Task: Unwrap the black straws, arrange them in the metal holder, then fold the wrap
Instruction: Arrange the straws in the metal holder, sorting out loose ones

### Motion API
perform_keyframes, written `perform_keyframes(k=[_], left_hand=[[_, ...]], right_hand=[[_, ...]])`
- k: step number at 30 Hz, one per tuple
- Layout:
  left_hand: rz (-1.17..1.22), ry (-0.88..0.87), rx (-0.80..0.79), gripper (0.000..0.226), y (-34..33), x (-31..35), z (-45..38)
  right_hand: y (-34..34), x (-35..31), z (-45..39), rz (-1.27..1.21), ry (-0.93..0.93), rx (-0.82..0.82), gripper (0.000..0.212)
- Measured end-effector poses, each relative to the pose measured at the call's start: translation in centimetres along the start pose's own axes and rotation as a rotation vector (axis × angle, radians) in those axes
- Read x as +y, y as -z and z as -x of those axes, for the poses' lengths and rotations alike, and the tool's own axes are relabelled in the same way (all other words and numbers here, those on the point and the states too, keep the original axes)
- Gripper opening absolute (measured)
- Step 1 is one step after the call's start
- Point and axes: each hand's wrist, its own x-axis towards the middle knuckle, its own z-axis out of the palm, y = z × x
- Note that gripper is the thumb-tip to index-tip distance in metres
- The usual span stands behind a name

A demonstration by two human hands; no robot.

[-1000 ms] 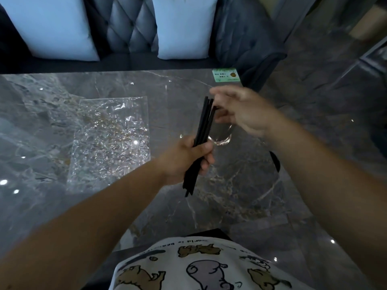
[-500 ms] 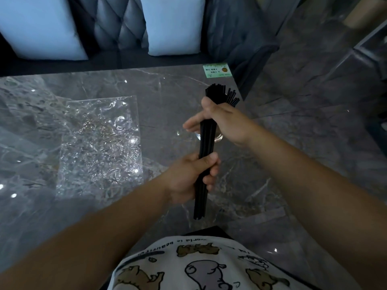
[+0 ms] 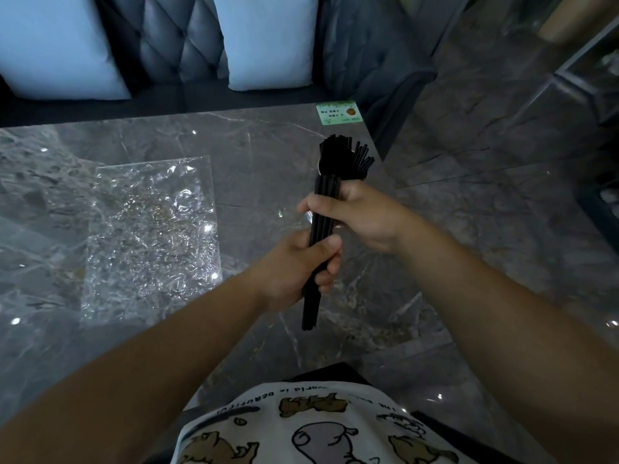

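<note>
head | your left hand [image 3: 294, 266] grips the straws [image 3: 323, 226] low, your right hand [image 3: 361, 214] closes on the same bundle higher up | bundle upright above the table [image 3: 268, 155], tops fanned | wrap [image 3: 150, 236] flat on table, left of hands

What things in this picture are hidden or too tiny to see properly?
- Metal holder: head view, almost all hidden behind the black straws and the right hand.
- Green sticker: head view, its writing is too small to read.
- Straw count: head view, too dark and bunched inside the left hand.
- Plastic wrap: head view, glare hides whether anything lies inside.
</note>
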Motion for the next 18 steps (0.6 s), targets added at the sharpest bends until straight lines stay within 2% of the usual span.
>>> perform_keyframes(k=[2,4,6,11,15,18], left_hand=[[-0.057,0.005,0.010,0.016,0.1,-0.1,-0.3],[-0.138,0.026,0.011,0.016,0.3,0.1,-0.6],[-0.164,0.059,0.004,0.018,0.6,0.1,-1.2],[-0.227,0.097,-0.007,0.025,0.8,-0.9,-2.0],[-0.272,0.111,0.014,0.028,0.9,-1.1,-3.0],[-0.386,0.092,0.079,0.016,0.8,-0.9,-4.5]], right_hand=[[0.4,-0.2,0.0,0.086,0.013,0.046,0.027],[0.8,-0.1,0.3,0.116,0.018,0.032,0.047],[1.5,0.2,0.5,0.091,0.028,0.039,0.056],[4.3,0.2,0.4,-0.083,0.051,0.146,0.020],[5.7,0.9,0.2,-0.106,0.014,0.186,0.018],[7.3,0.4,-0.4,-0.138,0.032,0.263,0.016]])
